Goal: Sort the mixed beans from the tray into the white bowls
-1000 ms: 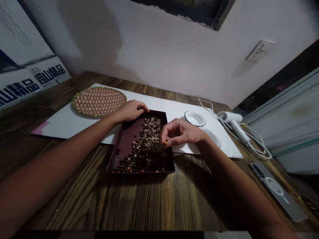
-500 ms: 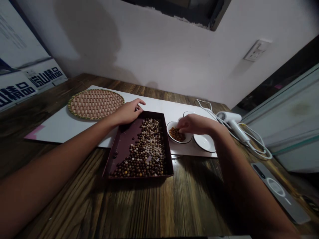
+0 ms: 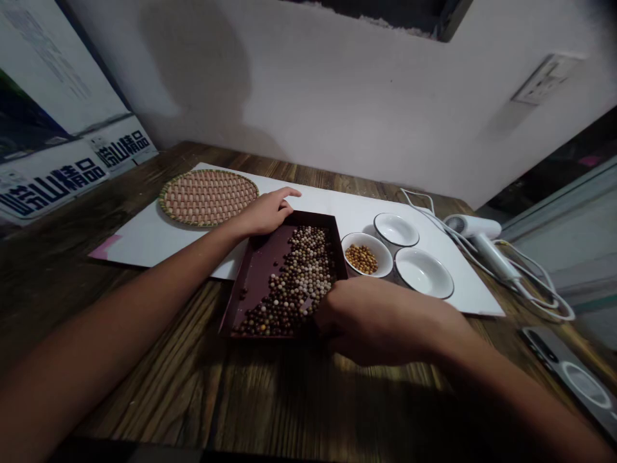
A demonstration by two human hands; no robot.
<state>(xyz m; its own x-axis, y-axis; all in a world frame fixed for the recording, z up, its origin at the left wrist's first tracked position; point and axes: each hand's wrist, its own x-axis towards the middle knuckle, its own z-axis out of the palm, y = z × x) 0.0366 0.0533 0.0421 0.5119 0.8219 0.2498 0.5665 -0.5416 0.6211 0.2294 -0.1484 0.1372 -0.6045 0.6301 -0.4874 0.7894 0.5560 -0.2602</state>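
Note:
A shallow maroon box (image 3: 255,257) holds many round beads (image 3: 294,283), dark brown, tan and whitish, with a yellow one near its front edge. My left hand (image 3: 270,211) rests at the box's far left corner, index finger stretched out beyond the rim and thumb apart. Over the near right corner of the box is my right hand (image 3: 366,318), fingers curled down; its fingertips and anything between them are hidden. Just right of the box stands a white bowl (image 3: 383,260) with yellow-brown beads (image 3: 361,258) inside.
Two other white bowls (image 3: 396,229) stand beside the bead bowl on a white board (image 3: 328,200). A woven oval mat (image 3: 209,196) lies behind my left forearm. Farther right are a white hair dryer (image 3: 482,241) with its cord and a phone (image 3: 569,370). Printed boxes (image 3: 72,173) stand at left.
My right hand has left the bowl of yellow-brown beads and moved left and nearer, over the box's near right corner. My left hand stays at the box's rim. The view has shifted slightly.

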